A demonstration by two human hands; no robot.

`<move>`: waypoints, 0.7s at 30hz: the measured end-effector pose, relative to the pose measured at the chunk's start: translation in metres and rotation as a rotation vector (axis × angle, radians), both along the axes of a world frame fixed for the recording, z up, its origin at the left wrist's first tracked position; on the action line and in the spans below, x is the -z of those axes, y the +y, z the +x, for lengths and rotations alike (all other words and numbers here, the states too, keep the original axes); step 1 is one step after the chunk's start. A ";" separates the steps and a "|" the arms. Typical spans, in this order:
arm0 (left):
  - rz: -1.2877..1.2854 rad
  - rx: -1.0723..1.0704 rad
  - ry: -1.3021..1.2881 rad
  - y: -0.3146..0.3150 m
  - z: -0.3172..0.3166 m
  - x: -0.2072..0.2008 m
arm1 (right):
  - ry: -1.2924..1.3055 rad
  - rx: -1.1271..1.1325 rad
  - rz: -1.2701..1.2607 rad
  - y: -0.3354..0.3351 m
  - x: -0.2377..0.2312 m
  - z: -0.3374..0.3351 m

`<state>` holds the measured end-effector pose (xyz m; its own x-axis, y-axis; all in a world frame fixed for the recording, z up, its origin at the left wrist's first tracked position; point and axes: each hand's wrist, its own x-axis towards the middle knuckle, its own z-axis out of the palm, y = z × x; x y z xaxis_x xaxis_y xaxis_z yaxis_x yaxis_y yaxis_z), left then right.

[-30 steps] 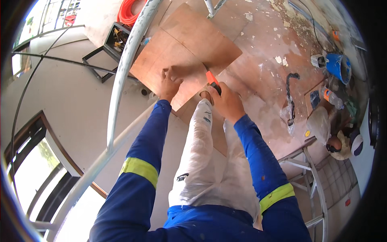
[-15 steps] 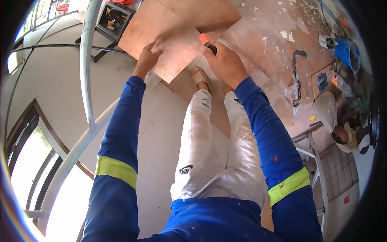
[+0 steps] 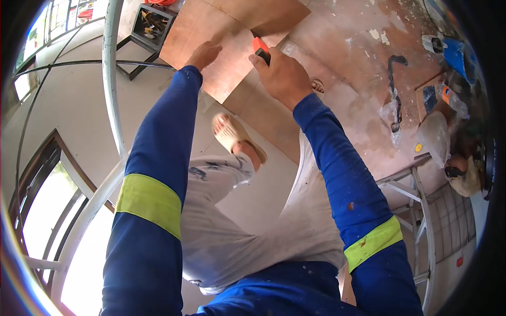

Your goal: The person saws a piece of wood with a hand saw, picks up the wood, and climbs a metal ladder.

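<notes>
My left hand (image 3: 204, 55) is over the left part of a brown sheet of board (image 3: 226, 31), its fingers stretched out with nothing held in them. Whether the fingertips touch the board I cannot tell. Closed in my right hand (image 3: 287, 76) is an orange-and-black tool (image 3: 261, 50), a short handle at the board's right edge; its exact kind does not show. A second brown sheet (image 3: 258, 108) lies lower, partly under my right forearm. My sandalled left foot (image 3: 229, 131) is on the left of it, blurred.
White metal tubing (image 3: 111, 79) rises at the left, crossed by a black cable (image 3: 87, 62). A dark metal frame (image 3: 153, 39) holds tools. To the right are a ladder (image 3: 421, 210), a blue bucket (image 3: 456, 60), a plastic bottle (image 3: 456, 101) and a dark curved strip (image 3: 391, 79).
My left foot has swung left and nearer, and my legs have parted. My left hand has moved slightly up and right; the right hand, still holding the tool, has shifted a little left.
</notes>
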<state>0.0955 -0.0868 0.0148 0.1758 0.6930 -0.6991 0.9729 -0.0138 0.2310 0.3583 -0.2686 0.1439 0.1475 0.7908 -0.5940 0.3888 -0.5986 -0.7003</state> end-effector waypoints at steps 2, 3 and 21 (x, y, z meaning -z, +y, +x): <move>0.107 0.365 0.155 0.045 -0.013 0.003 | 0.031 -0.026 0.056 0.009 -0.006 -0.011; 0.187 0.736 0.285 0.058 -0.021 -0.001 | 0.052 -0.030 0.070 0.014 -0.009 -0.016; 0.406 0.339 0.078 0.196 0.041 0.049 | 0.044 -0.017 -0.043 0.026 -0.025 -0.009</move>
